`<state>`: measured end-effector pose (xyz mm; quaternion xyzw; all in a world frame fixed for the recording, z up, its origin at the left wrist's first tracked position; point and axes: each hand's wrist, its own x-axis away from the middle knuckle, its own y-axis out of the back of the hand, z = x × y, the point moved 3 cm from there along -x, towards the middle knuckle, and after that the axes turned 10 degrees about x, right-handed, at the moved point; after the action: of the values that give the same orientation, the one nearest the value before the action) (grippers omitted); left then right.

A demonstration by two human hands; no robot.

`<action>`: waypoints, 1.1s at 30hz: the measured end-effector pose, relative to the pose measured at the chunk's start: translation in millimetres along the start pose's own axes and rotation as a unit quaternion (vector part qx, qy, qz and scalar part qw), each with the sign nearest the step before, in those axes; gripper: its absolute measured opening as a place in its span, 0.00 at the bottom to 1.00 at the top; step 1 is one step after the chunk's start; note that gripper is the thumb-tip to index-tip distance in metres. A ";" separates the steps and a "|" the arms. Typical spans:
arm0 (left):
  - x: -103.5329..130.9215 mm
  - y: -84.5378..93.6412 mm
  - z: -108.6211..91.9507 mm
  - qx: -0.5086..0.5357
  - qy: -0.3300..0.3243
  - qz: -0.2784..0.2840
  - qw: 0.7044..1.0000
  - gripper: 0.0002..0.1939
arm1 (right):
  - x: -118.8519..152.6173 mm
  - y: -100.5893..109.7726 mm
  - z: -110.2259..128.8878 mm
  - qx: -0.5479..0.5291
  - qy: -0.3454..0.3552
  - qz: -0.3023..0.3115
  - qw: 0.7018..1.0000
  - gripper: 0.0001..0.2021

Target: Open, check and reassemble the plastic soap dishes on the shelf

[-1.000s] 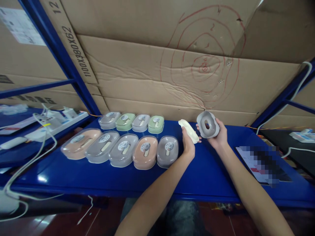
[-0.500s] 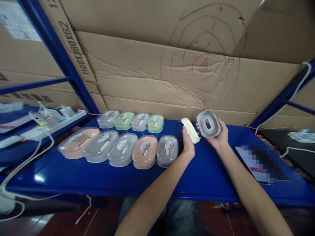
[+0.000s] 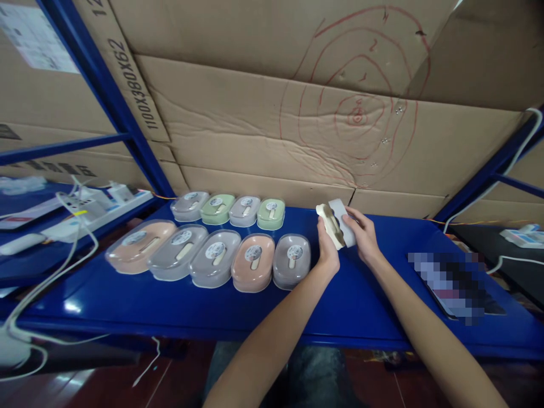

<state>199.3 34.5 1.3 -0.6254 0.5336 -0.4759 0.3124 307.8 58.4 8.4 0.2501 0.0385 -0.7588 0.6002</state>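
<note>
My left hand grips a cream-coloured plastic tray-like piece with a wavy rim, held on edge above the table. In my right hand is a grey plastic shell, its wall turned towards me. The two pieces stand side by side with their rims facing, touching or almost so; I cannot tell whether they are joined. Left of my hands, several rounded plastic boxes with clear covers stand in two rows, the nearest a grey box beside a pink box. Each has a round sticker and a pale strip on top.
The boxes rest on a blue metal table. A dark flat device, partly blurred, lies at the right. Behind rises a cardboard wall with red rings drawn on it. Power strips and white cables are at the left.
My right hand has turned the grey shell from facing me to edge-on and brought it left against the cream piece. The cream piece has tilted so its hollow side shows.
</note>
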 end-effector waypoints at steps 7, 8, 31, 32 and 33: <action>-2.9 3.5 3.1 0.017 -0.021 0.062 0.998 0.29 | 9.8 -7.6 10.5 0.090 0.113 -0.003 0.990 0.25; -3.8 4.6 4.5 0.017 -0.022 0.067 0.997 0.29 | 11.1 -8.0 11.9 0.103 0.125 -0.009 0.987 0.24; -5.8 11.3 6.8 -0.041 -0.053 0.096 0.993 0.21 | 20.1 -18.5 12.8 0.193 0.160 -0.037 0.967 0.21; -5.3 11.2 6.7 -0.046 -0.056 0.098 0.993 0.20 | 20.3 -18.4 13.6 0.191 0.160 -0.040 0.968 0.21; -4.8 11.1 6.5 -0.053 -0.058 0.098 0.992 0.20 | 20.6 -18.3 14.2 0.189 0.159 -0.042 0.968 0.20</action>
<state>201.4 35.8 -12.2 -0.6127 0.5973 -0.3769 0.3547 282.9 40.0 7.7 0.4743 0.0002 -0.7273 0.4960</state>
